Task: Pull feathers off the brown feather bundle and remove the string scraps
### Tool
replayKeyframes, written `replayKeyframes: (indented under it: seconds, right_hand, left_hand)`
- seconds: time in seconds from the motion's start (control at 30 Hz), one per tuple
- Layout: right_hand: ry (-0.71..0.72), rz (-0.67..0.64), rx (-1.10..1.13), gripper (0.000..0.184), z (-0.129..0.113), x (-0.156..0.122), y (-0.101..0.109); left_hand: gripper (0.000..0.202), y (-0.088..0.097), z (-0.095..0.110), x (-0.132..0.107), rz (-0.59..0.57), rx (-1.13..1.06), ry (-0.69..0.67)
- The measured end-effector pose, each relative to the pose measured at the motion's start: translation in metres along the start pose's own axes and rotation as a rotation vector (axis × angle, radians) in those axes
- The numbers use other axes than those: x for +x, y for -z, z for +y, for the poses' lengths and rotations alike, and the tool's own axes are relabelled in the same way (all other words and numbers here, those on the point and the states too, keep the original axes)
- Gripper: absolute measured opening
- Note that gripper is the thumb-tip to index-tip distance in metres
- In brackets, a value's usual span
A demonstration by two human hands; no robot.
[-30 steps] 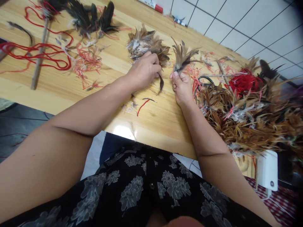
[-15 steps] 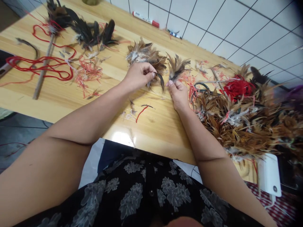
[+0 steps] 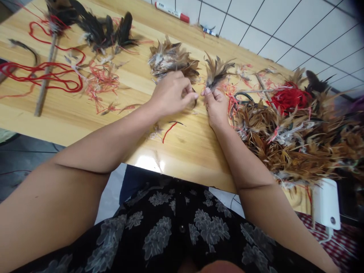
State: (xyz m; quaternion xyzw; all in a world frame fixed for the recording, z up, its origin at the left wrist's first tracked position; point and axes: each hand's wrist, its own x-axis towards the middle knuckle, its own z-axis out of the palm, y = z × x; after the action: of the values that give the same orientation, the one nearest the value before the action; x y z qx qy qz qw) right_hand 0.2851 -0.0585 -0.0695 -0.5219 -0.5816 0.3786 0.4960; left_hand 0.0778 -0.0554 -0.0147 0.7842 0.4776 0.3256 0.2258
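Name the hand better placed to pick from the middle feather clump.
Probably left: the left hand is nearer the clump, though whether it grips anything is unclear; the right hand is occupied, pinching a bunch.

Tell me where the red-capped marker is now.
In the head view, the red-capped marker lies at top centre by the tiled wall, left of a small blue item and beyond the brown feather clump.

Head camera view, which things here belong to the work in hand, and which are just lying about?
Likely part of the work:
small feather bunch, in the right hand
dark feather, mostly hidden, at the left hand
brown feather clump

Apparently just lying about:
red-capped marker
blue-and-white marker
white device
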Motion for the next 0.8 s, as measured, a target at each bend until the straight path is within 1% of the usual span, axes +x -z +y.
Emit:
replayKeyframes:
  seconds: [0.07, 0.13, 0.2, 0.27, 0.33, 0.4, 0.47, 0.53, 0.6, 0.67, 0.8]
  right_hand:
    - [-0.004, 0.057, 0.024, 0.061, 0.003, 0.001, -0.001]
    - [-0.005, 0.061, 0.029, 0.062, 0.004, 0.001, -0.002]
    - [-0.009, 0.057, 0.026, 0.062, 0.004, 0.001, -0.002]
    - [-0.021, 0.053, 0.024, 0.063, 0.002, 0.0, -0.003]
    - [-0.023, 0.05, 0.033, 0.063, 0.0, -0.001, -0.003]
    - [-0.017, 0.047, 0.038, 0.061, 0.0, -0.002, -0.003]
    - [-0.023, 0.051, 0.03, 0.059, 0.0, -0.002, -0.004]
    - [-0.046, 0.053, 0.025, 0.058, 0.001, -0.002, -0.005]
    - [-0.071, 0.044, 0.037, 0.058, -0.001, -0.002, -0.006]
    - [-0.082, 0.021, 0.047, 0.062, -0.003, -0.002, -0.007]
    - [-0.072, -0.018, 0.051, 0.073, -0.009, -0.004, -0.01]
  left_hand:
    - [0.02, -0.012, 0.004, -0.005, -0.055, 0.028, 0.012]
    - [0.019, -0.022, 0.004, -0.006, -0.085, 0.053, 0.044]
    - [0.015, -0.027, 0.0, -0.004, -0.098, 0.044, 0.069]
    - [0.015, -0.028, -0.004, -0.001, -0.102, -0.02, 0.099]
    - [0.019, -0.024, -0.007, 0.004, -0.072, -0.155, 0.15]
    - [0.022, -0.019, -0.006, 0.008, 0.014, -0.327, 0.207]
    - [0.025, -0.015, 0.0, 0.011, 0.098, -0.494, 0.245]
    - [0.029, -0.013, 0.008, 0.011, 0.135, -0.624, 0.268]
    - [0.031, -0.014, 0.015, 0.01, 0.117, -0.709, 0.28]
    - [0.031, -0.016, 0.019, 0.008, 0.084, -0.748, 0.284]
    - [0.028, -0.018, 0.016, 0.006, 0.052, -0.753, 0.281]
